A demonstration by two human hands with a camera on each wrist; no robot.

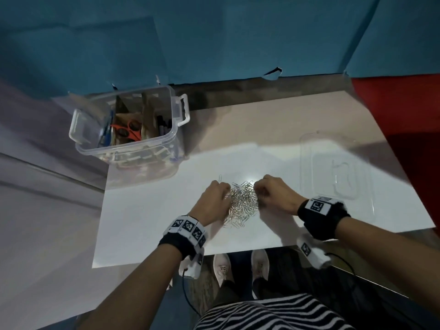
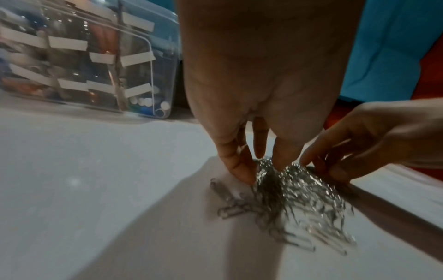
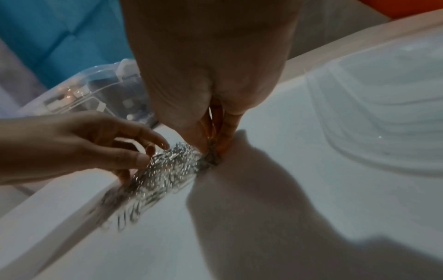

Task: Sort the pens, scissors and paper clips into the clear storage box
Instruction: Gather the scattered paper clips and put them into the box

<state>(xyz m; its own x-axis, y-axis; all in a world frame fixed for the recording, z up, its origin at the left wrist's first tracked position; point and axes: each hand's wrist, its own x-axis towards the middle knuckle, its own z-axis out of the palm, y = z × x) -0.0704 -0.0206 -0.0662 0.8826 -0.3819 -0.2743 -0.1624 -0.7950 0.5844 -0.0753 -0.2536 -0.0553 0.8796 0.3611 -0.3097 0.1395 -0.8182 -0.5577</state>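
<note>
A heap of silver paper clips (image 1: pixel 241 202) lies on the white table between my hands. My left hand (image 1: pixel 226 196) presses in from the left with its fingers curled down into the heap (image 2: pixel 299 193). From the right, my right hand (image 1: pixel 259 194) pinches clips at the heap's edge (image 3: pixel 165 170), its fingertips (image 3: pixel 227 132) bunched together. The clear storage box (image 1: pixel 152 148) stands at the far left of the table. It holds orange scissors (image 1: pixel 129 131), blue pens (image 1: pixel 107 132) and black markers (image 1: pixel 163 126) in cardboard compartments.
The box's clear lid (image 1: pixel 335 167) lies flat to the right of my right hand. One stray clip (image 1: pixel 221 179) sits just beyond the heap. The table's near edge (image 1: pixel 238 254) runs just behind my wrists. Blue sheeting hangs behind the table.
</note>
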